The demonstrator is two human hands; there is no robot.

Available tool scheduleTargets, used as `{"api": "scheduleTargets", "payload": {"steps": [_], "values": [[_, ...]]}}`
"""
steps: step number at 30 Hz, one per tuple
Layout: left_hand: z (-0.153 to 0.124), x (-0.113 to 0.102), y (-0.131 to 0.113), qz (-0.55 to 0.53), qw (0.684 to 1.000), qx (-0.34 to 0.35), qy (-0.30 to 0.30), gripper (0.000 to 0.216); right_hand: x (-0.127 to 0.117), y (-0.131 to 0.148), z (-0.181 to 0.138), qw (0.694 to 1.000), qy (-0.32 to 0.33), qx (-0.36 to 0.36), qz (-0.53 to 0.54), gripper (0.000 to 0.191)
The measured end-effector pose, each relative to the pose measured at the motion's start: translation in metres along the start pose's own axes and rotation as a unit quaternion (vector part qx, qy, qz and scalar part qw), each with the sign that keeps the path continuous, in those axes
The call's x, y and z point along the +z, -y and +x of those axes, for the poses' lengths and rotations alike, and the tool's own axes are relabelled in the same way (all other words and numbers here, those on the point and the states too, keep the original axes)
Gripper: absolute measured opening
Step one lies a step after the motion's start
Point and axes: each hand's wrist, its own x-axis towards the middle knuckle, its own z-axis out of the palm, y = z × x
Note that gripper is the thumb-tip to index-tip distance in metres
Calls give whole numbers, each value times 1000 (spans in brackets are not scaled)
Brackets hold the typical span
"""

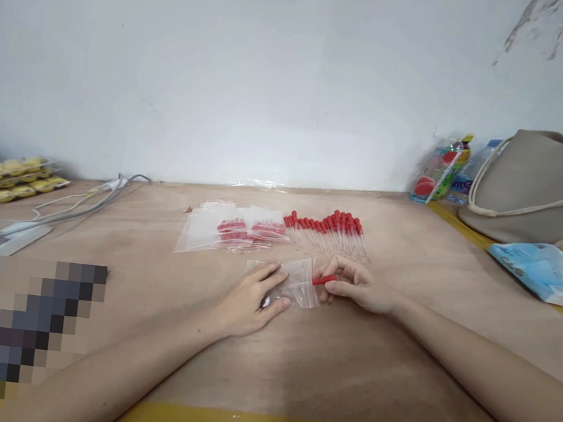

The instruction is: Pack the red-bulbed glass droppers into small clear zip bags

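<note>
Over the tabletop (345, 372), the red-bulbed dropper (323, 280) runs crosswise, pointing left.

Front middle: bare tabletop (325, 370) lies between the forearms, reaching back to the clear zip bag (300, 281).
Bag's left end: blocked by the left hand (258, 296), spread flat over it.
Bag's mouth: taken up by the right hand (351, 285), pinching a red-bulbed dropper (325, 280).
Behind the bag: a narrow gap, then stacked zip bags (204, 226) and a row of droppers (327, 226), side by side.
Back: a thin strip before the wall (283, 104).
Left: open board between the stack and the grey cables (112, 196).
Right: a wide lane from the droppers to the blue packet (542, 268) and taupe bag (540, 184).
</note>
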Motion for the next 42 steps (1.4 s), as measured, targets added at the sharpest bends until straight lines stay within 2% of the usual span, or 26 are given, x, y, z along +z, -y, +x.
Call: {"api": "scheduleTargets", "payload": {"steps": [4,7,11,14,21,25,28,31,33,34,37,42], "values": [[0,0,0,-5,1000,-5,0,52,2,-4,1,999,11,-6,-39,26],[0,-5,4,-22,1000,1,6,50,-2,-7,3,993,10,-48,-108,22],[-2,-16,17,-65,995,70,34,39,-13,-5,6,962,-1,-111,-249,17],[-2,-19,26,-78,989,114,54,40,-18,-4,7,940,10,-132,-313,17],[1,-21,23,-93,988,108,56,43,-16,-5,8,916,35,-138,-376,23],[0,-20,25,-108,986,113,57,37,-17,2,4,906,93,-139,-389,23],[0,-18,29,-118,984,117,61,32,-21,3,4,911,97,-118,-382,18],[1,-18,30,-123,984,115,65,32,-26,0,9,940,45,-90,-326,20],[1,-18,29,-123,983,114,68,32,-30,-1,16,950,-39,-67,-302,22],[1,-19,28,-124,983,112,71,31,-32,-1,22,946,-88,-61,-306,22],[2,-20,27,-129,983,106,80,31,-35,2,45,902,-190,-67,-382,17],[1,-19,27,-137,983,104,69,31,-24,7,99,811,-271,-29,-518,16]]}}
